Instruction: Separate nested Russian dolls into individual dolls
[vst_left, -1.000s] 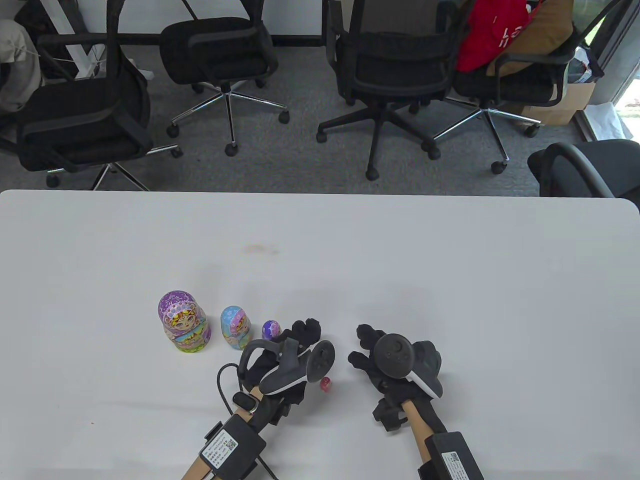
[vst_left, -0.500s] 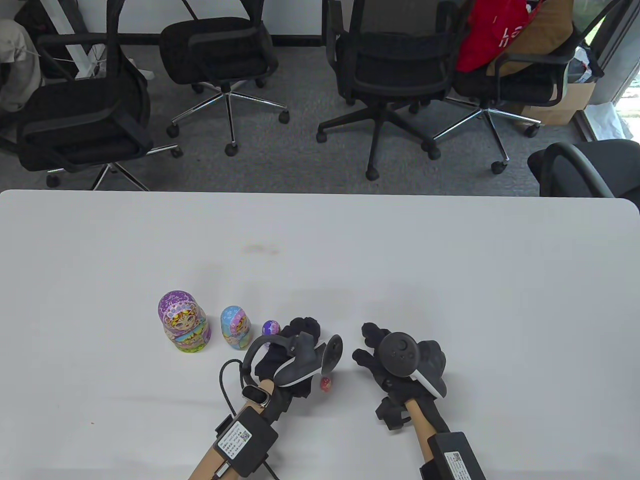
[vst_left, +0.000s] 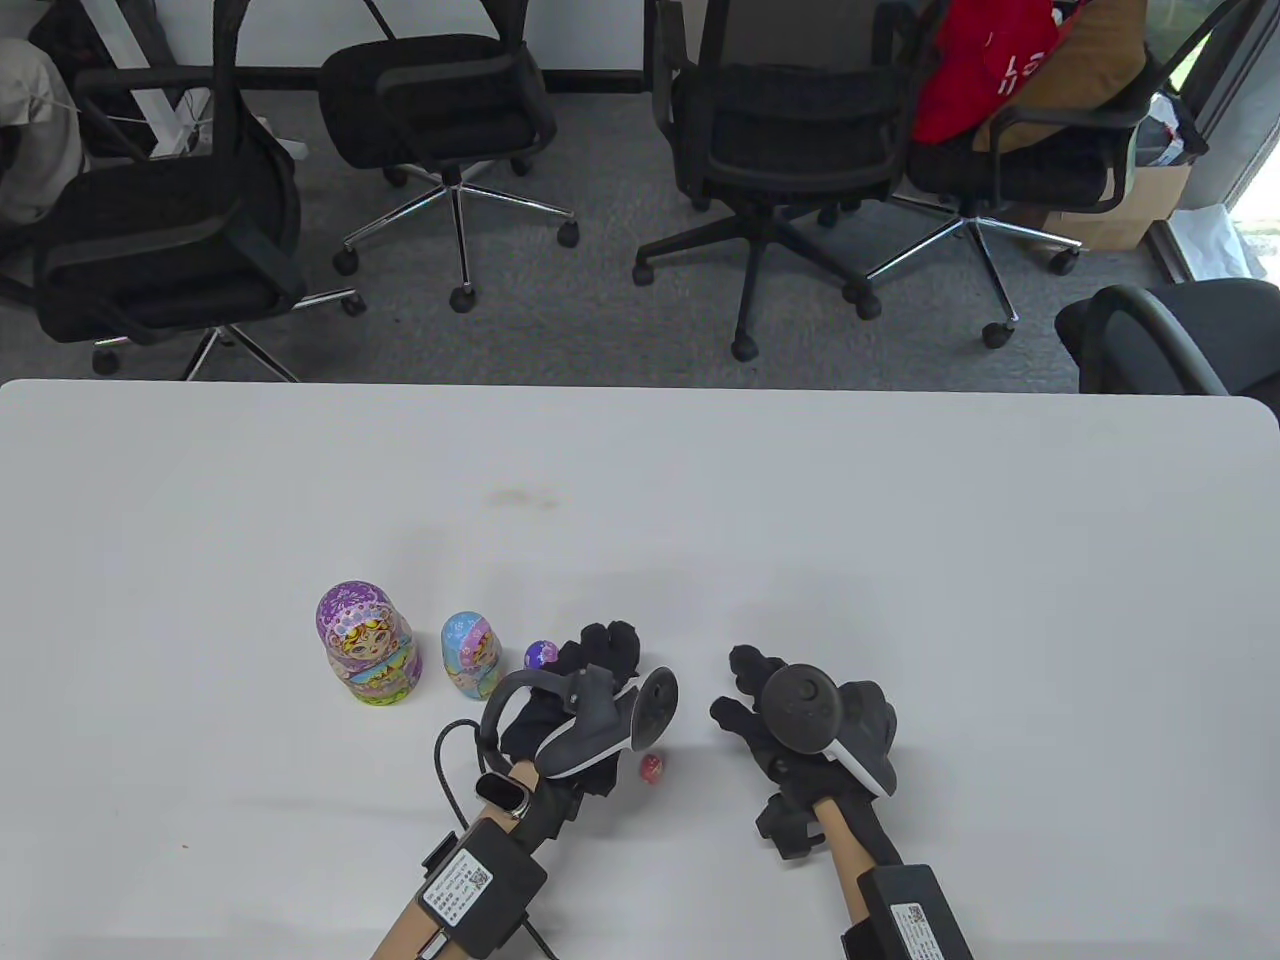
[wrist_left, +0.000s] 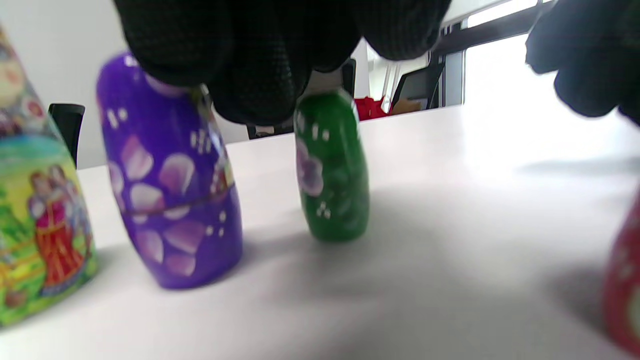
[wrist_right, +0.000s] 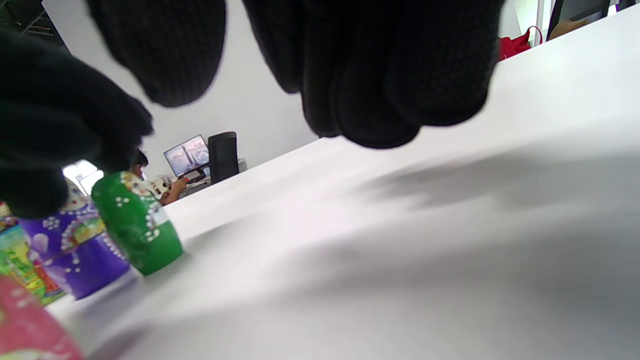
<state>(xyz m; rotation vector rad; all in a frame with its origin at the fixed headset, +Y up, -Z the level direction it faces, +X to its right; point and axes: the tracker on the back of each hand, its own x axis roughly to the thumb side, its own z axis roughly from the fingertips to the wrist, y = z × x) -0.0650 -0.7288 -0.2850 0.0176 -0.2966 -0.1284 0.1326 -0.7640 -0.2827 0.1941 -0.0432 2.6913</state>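
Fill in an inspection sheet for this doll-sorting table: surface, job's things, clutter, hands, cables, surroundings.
Surface: white table, faint brownish smudge.
Job's things: five dolls stand upright and apart: largest doll, blue doll, purple doll, green doll, red doll nearest the person.
Clutter: nothing seen.
Hands: left hand has its fingertips on top of the green doll; right hand holds nothing, fingers loosely curled above the table.
Cables: black cable loops beside the left wrist.
Surroundings: black office chairs beyond the table, red bag on one.
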